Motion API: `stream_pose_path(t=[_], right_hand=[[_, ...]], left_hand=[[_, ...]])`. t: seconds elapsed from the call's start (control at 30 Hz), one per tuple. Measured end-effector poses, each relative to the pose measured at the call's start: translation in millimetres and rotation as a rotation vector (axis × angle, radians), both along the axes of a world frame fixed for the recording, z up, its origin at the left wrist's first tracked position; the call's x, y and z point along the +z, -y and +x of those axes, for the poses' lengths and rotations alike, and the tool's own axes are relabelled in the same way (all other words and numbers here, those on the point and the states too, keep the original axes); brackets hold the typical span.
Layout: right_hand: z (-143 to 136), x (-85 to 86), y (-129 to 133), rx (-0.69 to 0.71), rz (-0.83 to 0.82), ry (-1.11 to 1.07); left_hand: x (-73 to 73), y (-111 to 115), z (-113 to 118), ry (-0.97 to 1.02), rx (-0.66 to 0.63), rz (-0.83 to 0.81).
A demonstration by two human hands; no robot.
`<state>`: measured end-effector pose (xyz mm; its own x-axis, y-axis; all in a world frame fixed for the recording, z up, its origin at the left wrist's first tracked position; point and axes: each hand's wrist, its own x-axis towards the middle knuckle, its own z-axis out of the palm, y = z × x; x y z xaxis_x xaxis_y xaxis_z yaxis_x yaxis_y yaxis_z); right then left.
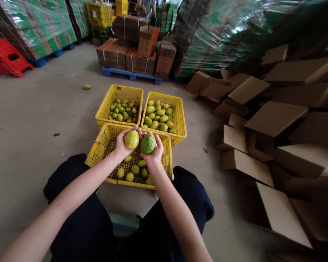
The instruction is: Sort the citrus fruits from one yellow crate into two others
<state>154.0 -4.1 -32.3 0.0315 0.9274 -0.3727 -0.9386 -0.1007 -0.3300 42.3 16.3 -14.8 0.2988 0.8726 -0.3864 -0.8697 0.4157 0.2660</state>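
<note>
Evidently, the step in hand was a side-by-side hold: the left hand [121, 145] cupped a yellow lemon [131, 139], the right hand [155, 155] a green lemon [147, 144], both above the front yellow crate [167, 153]. Any next move probably called for steady support beneath each fruit, the grip loosening only for release.

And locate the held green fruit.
In the head view, the green fruit sits in the right hand, beside the yellow fruit, over the near crate.

Left hand [121, 144] and right hand [153, 155] cup upward side by side, fingers [136, 127] curled.
</note>
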Motion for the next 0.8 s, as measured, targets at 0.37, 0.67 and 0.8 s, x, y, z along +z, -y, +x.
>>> stream_pose_path(t=[0.37, 0.67, 0.8], right_hand=[[6, 12.7, 3, 0.175, 0.116, 0.136], [13, 20.7, 12, 0.369, 0.496, 0.447], [14, 19.3, 15, 0.402, 0.464, 0.428]], left_hand=[[8.7, -3, -18, -0.190, -0.255, 0.173], [-8.8, -11, -35, -0.287, -0.527, 0.523], [-15.3, -11, -36, -0.233, -0.495, 0.138]])
